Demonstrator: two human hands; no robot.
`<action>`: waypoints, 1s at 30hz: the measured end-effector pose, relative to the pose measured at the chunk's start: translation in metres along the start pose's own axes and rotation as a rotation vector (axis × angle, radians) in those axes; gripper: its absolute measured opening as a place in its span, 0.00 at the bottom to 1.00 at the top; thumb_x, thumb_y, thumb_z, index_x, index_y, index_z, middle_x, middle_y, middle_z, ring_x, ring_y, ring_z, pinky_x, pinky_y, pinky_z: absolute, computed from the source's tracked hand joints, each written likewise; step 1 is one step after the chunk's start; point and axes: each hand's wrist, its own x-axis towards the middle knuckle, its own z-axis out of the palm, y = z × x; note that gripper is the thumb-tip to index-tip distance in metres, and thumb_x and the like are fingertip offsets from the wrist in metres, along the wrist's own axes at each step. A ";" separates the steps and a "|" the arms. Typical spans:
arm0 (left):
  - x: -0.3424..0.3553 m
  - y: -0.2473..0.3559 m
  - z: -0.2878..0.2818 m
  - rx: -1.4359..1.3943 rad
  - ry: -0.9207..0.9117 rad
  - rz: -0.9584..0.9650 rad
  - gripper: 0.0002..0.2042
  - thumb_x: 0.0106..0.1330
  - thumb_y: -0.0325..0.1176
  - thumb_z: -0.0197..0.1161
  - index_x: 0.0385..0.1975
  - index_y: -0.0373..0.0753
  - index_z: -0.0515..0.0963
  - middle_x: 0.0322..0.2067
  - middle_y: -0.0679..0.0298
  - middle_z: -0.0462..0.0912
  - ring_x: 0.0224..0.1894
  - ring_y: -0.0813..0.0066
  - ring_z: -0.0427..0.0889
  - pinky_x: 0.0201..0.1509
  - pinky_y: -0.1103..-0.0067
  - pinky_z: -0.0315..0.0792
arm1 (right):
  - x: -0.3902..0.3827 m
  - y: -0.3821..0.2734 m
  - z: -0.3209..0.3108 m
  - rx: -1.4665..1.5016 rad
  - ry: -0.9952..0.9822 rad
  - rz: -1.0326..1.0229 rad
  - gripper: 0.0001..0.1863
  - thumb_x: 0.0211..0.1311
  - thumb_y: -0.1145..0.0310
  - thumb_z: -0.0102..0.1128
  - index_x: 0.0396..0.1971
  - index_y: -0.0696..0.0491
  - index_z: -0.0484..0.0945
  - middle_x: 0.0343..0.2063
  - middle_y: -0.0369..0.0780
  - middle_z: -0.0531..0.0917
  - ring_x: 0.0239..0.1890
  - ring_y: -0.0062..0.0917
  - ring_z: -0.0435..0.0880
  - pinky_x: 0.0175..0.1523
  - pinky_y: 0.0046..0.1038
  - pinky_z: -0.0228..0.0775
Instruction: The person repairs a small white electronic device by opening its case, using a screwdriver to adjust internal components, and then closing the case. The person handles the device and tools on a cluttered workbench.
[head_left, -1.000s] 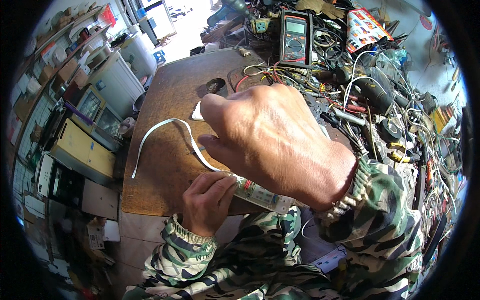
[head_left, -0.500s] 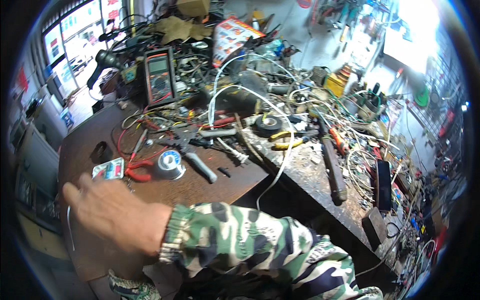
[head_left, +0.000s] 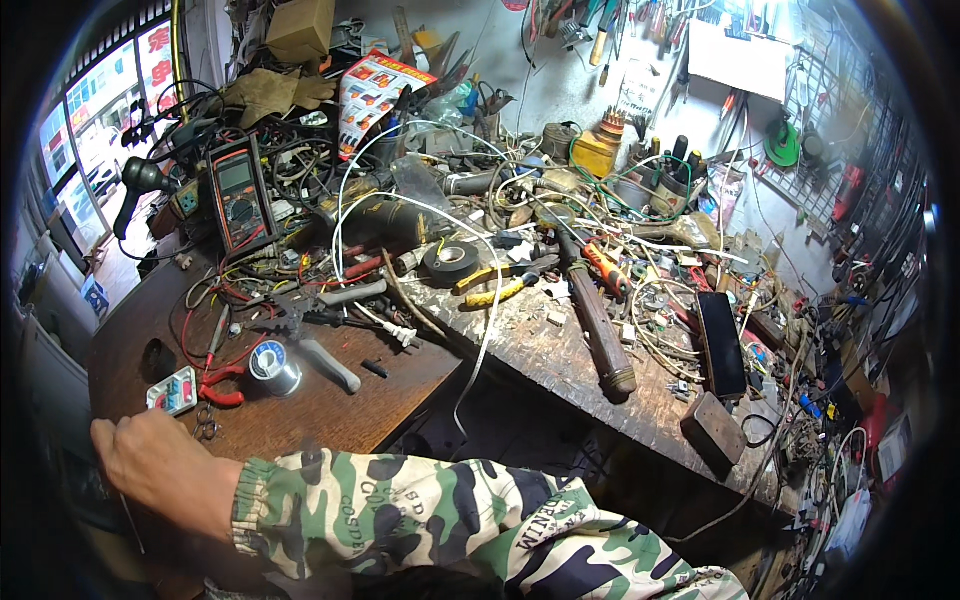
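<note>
Fingers of the right hand (head_left: 160, 465) are curled at the near left tabletop (head_left: 330, 410) edge; what they grip cannot be told. Left hand is not seen. A thin white strip (head_left: 133, 522) hangs below the knuckles, near the small solder spool (head_left: 272, 365).

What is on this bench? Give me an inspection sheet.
Surface: brown table beside a scarred bench.
Job's things: solder spool and red pliers near the hand.
Clutter: multimeter, tape roll, phone, heaped tools.
Hands: right hand at the table's left edge, grip hidden; left nothing seen.
Cables: white cable hangs over the bench edge; tangled wires.
Surroundings: wall tools; window on the left.
</note>
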 end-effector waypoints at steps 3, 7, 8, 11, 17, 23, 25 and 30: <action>-0.003 0.004 0.000 -0.001 -0.007 -0.001 0.05 0.61 0.26 0.71 0.36 0.36 0.88 0.38 0.50 0.88 0.38 0.50 0.88 0.42 0.65 0.82 | -0.004 -0.002 -0.004 -0.026 0.141 0.044 0.26 0.50 0.76 0.70 0.49 0.69 0.74 0.24 0.44 0.81 0.26 0.37 0.84 0.31 0.34 0.76; -0.002 0.003 0.000 0.002 -0.022 -0.007 0.06 0.61 0.25 0.71 0.37 0.36 0.88 0.38 0.50 0.88 0.38 0.50 0.89 0.43 0.65 0.82 | -0.010 0.001 -0.032 0.069 0.134 -0.035 0.25 0.50 0.77 0.68 0.48 0.70 0.75 0.25 0.45 0.81 0.29 0.37 0.85 0.33 0.33 0.76; -0.002 0.006 0.002 -0.007 -0.025 -0.006 0.06 0.61 0.25 0.71 0.37 0.36 0.88 0.38 0.50 0.88 0.38 0.51 0.89 0.43 0.65 0.82 | -0.010 0.003 -0.039 0.114 0.094 -0.049 0.24 0.51 0.77 0.67 0.48 0.70 0.75 0.26 0.45 0.81 0.30 0.36 0.85 0.33 0.32 0.76; -0.001 0.008 0.002 -0.007 -0.038 -0.003 0.06 0.61 0.25 0.71 0.37 0.36 0.88 0.38 0.51 0.88 0.39 0.51 0.89 0.43 0.65 0.83 | -0.012 0.007 -0.041 0.199 -0.008 -0.014 0.24 0.54 0.78 0.62 0.52 0.73 0.75 0.28 0.47 0.81 0.32 0.36 0.85 0.33 0.32 0.75; -0.002 0.009 -0.001 -0.013 -0.051 -0.007 0.07 0.61 0.25 0.72 0.39 0.36 0.88 0.39 0.51 0.88 0.39 0.52 0.89 0.44 0.65 0.83 | -0.020 0.008 -0.030 0.037 0.061 -0.036 0.37 0.59 0.77 0.57 0.69 0.75 0.64 0.31 0.48 0.80 0.28 0.37 0.84 0.30 0.37 0.74; -0.012 0.006 -0.018 0.010 -0.059 -0.050 0.08 0.61 0.24 0.73 0.40 0.36 0.88 0.39 0.51 0.89 0.40 0.53 0.90 0.44 0.66 0.83 | -0.014 0.010 -0.039 0.364 -0.075 -0.067 0.38 0.49 0.83 0.68 0.64 0.71 0.67 0.38 0.56 0.84 0.42 0.48 0.88 0.42 0.41 0.82; -0.021 0.004 -0.032 0.036 -0.062 -0.140 0.08 0.61 0.24 0.73 0.41 0.36 0.88 0.39 0.52 0.89 0.40 0.53 0.90 0.44 0.66 0.83 | -0.009 0.010 -0.066 0.459 -0.270 -0.033 0.30 0.55 0.82 0.65 0.59 0.69 0.70 0.36 0.57 0.85 0.41 0.52 0.89 0.42 0.43 0.83; 0.011 0.016 -0.017 -0.102 -0.111 -0.089 0.09 0.61 0.24 0.73 0.42 0.36 0.89 0.40 0.52 0.89 0.41 0.53 0.91 0.45 0.66 0.83 | -0.002 0.042 -0.122 0.453 -0.293 0.052 0.19 0.65 0.79 0.61 0.55 0.64 0.73 0.32 0.55 0.86 0.37 0.53 0.89 0.38 0.46 0.79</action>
